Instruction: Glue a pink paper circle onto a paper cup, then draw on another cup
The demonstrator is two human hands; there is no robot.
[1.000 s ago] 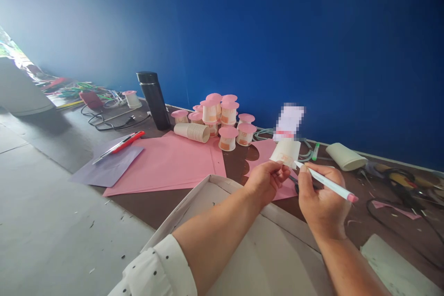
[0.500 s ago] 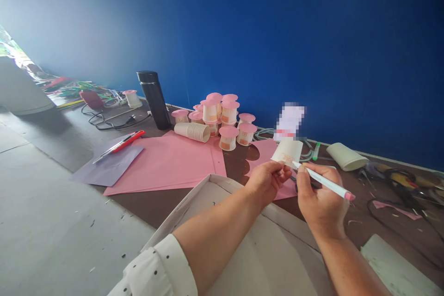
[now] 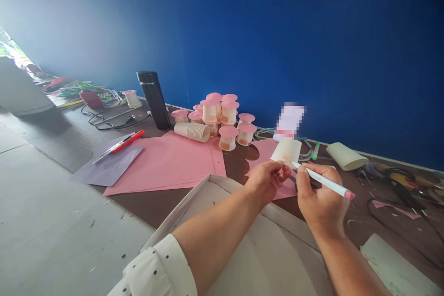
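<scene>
My left hand [image 3: 265, 181] is closed on a small white paper cup [image 3: 287, 151], held tilted above the table with faint orange marks on its side. My right hand [image 3: 321, 196] grips a white marker with a pink end [image 3: 326, 183], and the tip touches the cup's side. Both hands hover over the far rim of a shallow white cardboard box [image 3: 208, 184].
Pink paper sheets [image 3: 166, 159], a purple sheet [image 3: 107, 166] with a red cutter [image 3: 121, 143], a black flask [image 3: 154, 100], a sleeve of paper cups [image 3: 192, 131] and a pile of pink-topped cups [image 3: 222, 118] lie beyond. Another lying cup [image 3: 346, 156], cables and scissors sit at right.
Both hands and the cup shifted very slightly; the marker tip stays on the cup's side.
</scene>
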